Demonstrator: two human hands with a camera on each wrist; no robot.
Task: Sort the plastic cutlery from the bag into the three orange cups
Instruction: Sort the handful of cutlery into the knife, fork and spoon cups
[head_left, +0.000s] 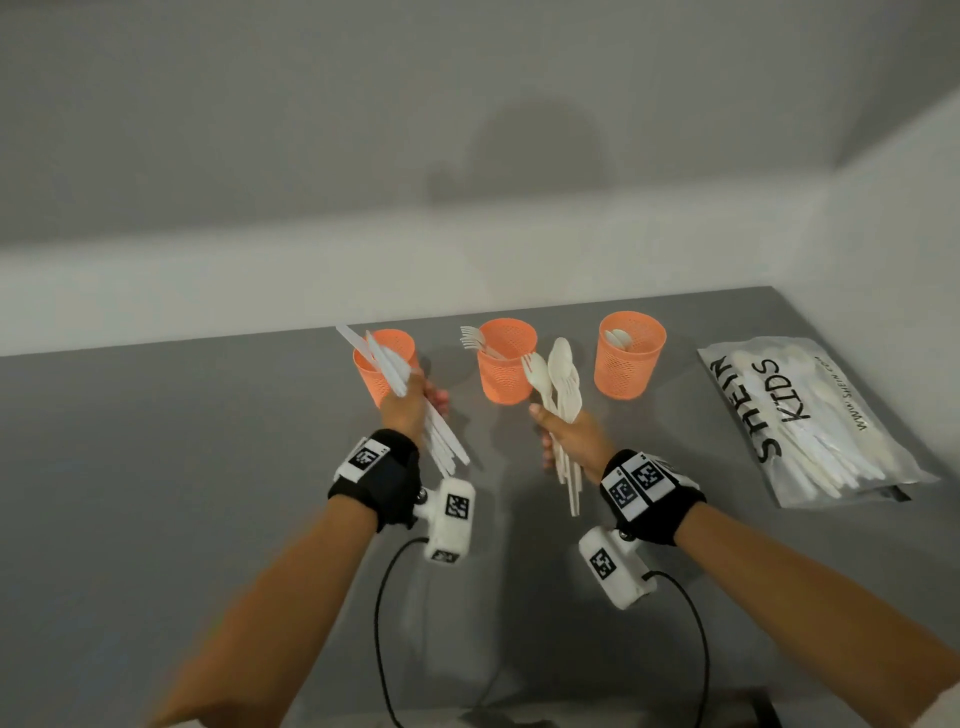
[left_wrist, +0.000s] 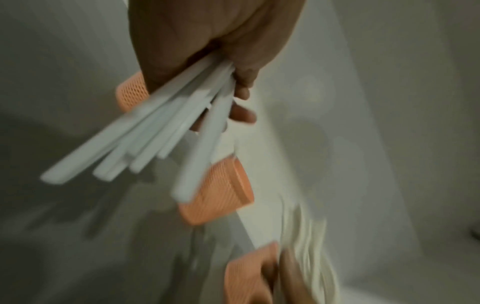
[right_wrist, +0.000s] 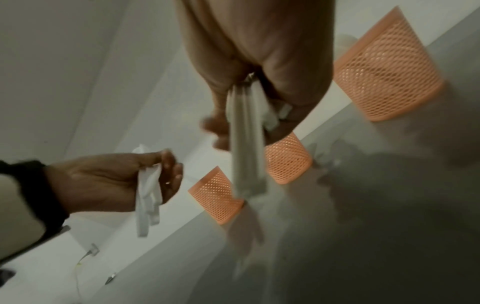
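Item, knives (head_left: 402, 387) clenched in your left hand (head_left: 408, 408), spoons and forks (head_left: 561, 384) in your right hand (head_left: 571, 439): lower knives handle-first into the left cup (head_left: 382, 382), upright.

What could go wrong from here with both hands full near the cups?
The left hand grips a fanned bundle of knives beside the left cup; loose ones could slip or tip it. The right hand holds mixed forks and spoons, so pieces may land in the wrong cup, forks belonging in the middle cup.
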